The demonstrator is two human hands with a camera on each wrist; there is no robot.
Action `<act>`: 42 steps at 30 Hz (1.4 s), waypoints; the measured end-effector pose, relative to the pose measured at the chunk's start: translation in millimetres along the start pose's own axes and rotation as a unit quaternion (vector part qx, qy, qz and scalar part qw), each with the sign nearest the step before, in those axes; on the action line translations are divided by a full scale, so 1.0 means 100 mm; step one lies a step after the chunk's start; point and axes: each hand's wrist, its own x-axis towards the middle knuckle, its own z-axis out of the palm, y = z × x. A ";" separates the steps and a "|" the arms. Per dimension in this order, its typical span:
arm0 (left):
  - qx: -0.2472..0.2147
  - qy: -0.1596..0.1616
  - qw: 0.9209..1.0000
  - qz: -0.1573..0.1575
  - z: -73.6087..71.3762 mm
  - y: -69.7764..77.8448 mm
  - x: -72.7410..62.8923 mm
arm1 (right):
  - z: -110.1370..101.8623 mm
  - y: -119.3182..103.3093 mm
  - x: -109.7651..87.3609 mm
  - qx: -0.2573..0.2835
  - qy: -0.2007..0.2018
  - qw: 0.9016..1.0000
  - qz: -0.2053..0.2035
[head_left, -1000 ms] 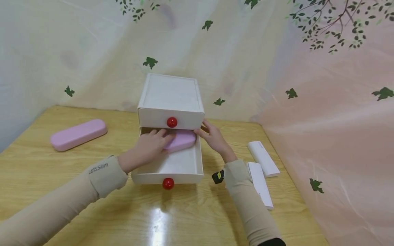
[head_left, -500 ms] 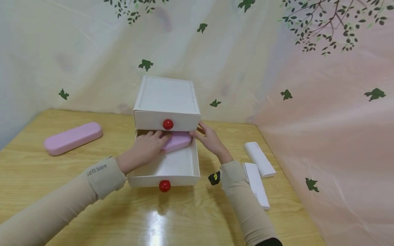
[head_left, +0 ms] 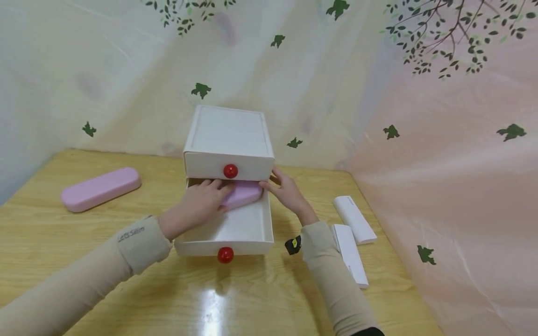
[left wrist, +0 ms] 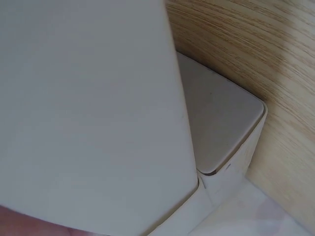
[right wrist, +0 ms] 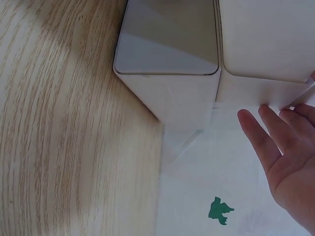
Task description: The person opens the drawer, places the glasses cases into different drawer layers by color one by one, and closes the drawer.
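- While your left hand [head_left: 195, 204] grips the pink case [head_left: 245, 193] in the drawer [head_left: 256, 248],
- your right hand [head_left: 291, 193], fingers straight, flanks the cabinet [head_left: 229, 131].
- Wooden table [head_left: 155, 296], sheeting [head_left: 147, 70] at far edge.

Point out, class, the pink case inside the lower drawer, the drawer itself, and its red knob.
Inner pink case [head_left: 247, 192], head view: its uncovered right part.
Lower drawer [head_left: 252, 248], head view: its front panel, right of the knob.
Lower red knob [head_left: 225, 255], head view: its rounded front.
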 end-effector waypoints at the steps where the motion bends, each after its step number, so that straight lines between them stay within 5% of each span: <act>1: -0.001 0.000 1.000 -0.003 -0.01 0.00 -0.01 | 0.00 0.00 0.00 0.001 -0.001 1.000 0.001; 8: -0.035 0.022 0.999 -0.027 -0.12 -0.02 -0.12 | 0.00 -0.04 -0.01 0.004 0.002 1.000 0.002; 16: -0.099 0.108 0.989 -0.033 -0.30 -0.21 -0.36 | 0.01 0.00 -0.03 0.008 0.000 1.000 0.010; 20: -0.076 0.124 0.987 -0.069 -0.37 -0.42 -0.54 | 0.01 0.00 -0.03 0.002 0.000 1.000 0.003; 25: -0.027 0.157 0.983 -0.091 -0.28 -0.88 -0.74 | 0.02 0.01 -0.01 -0.001 0.001 1.000 -0.005; 34: -0.023 0.059 0.988 -0.139 -0.06 -1.62 -0.91 | 0.01 0.01 -0.02 -0.003 0.005 1.000 -0.005; 42: -0.017 -0.004 0.987 -0.158 0.08 -2.02 -1.00 | 0.02 0.00 -0.02 -0.001 0.004 1.000 -0.008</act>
